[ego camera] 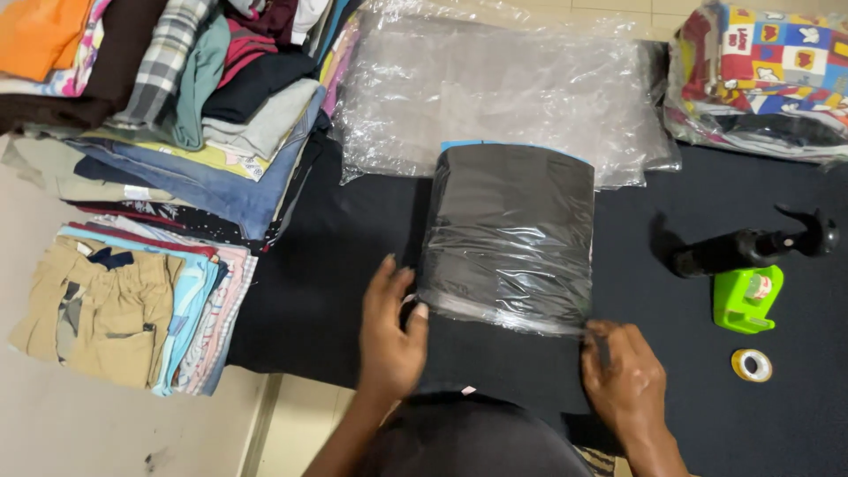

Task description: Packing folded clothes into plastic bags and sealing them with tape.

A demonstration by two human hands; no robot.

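The bagged garment (512, 231), dark cloth in a clear plastic bag, lies flat on the black cloth (336, 274). The left hand (390, 331) rests at its near left corner, fingers loosely curled against the plastic edge. The right hand (624, 382) pinches the near right corner. Spare bags (495, 88) lie just beyond; a green tape dispenser (746, 299) sits to the right

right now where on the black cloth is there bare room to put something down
Bare cloth lies between the clothes pile and the bagged dark garment, above the left hand. Another patch sits between that garment and the green tape dispenser. Crowded: the far edge, under loose plastic bags.
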